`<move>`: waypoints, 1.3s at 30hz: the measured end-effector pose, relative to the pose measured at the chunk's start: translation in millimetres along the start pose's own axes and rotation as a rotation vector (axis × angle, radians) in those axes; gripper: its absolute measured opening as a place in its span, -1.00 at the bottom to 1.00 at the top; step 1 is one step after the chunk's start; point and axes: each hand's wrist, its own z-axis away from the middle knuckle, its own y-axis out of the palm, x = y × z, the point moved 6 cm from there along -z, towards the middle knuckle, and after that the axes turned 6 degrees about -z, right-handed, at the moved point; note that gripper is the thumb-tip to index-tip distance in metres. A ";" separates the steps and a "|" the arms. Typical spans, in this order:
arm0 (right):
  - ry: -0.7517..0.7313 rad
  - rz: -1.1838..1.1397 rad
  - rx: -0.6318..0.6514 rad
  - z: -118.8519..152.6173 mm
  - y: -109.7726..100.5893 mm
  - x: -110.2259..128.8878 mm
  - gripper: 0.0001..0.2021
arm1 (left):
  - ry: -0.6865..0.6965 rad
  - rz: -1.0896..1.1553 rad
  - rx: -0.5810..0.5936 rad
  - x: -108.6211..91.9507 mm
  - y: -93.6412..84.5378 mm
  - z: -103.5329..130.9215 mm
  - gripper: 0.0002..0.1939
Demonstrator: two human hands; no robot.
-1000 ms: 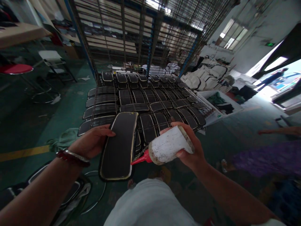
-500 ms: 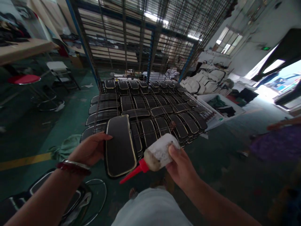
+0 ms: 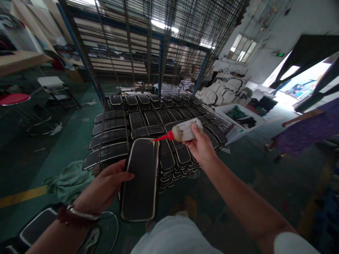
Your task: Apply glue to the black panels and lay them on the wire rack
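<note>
My left hand [image 3: 113, 180] grips the left edge of a dark rounded panel [image 3: 140, 183], thumb on its face. A pale yellowish line runs around the panel's border. My right hand [image 3: 198, 143] is closed around a whitish, stained squeeze bottle [image 3: 186, 130], held nearly level. Its red nozzle [image 3: 164, 137] points left, with the tip at the panel's top right corner, where a small shiny spot shows. Behind the panel, many similar dark panels [image 3: 147, 131] lie in rows on a wire rack.
A blue-framed wire rack [image 3: 160, 67] rises ahead. To its right is a white bin [image 3: 254, 127] with cloth. A person in purple [image 3: 307, 130] stands at far right. Red stool [image 3: 14, 99] and white chair [image 3: 51, 82] are left; green cloth [image 3: 71, 180] lies on the floor.
My right hand has raised the bottle, bringing its nozzle from the panel's lower part to its top right corner. The panel has moved lower and is more upright. The view has shifted right.
</note>
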 end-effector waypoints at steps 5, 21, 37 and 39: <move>-0.067 0.062 0.053 6.0 5.8 1.7 -0.45 | 0.017 -0.014 0.032 -2.5 3.4 2.9 -0.60; -0.182 0.250 0.211 43.9 9.5 -3.1 -0.46 | 0.001 0.097 0.037 5.8 5.1 -17.5 -0.73; -0.216 0.344 0.402 55.1 21.4 40.9 -0.33 | -0.045 0.127 0.068 -1.5 5.4 -15.7 -0.64; -0.172 0.334 0.443 64.0 21.0 27.7 -0.34 | -0.044 0.123 0.047 -3.0 3.8 -18.3 -0.66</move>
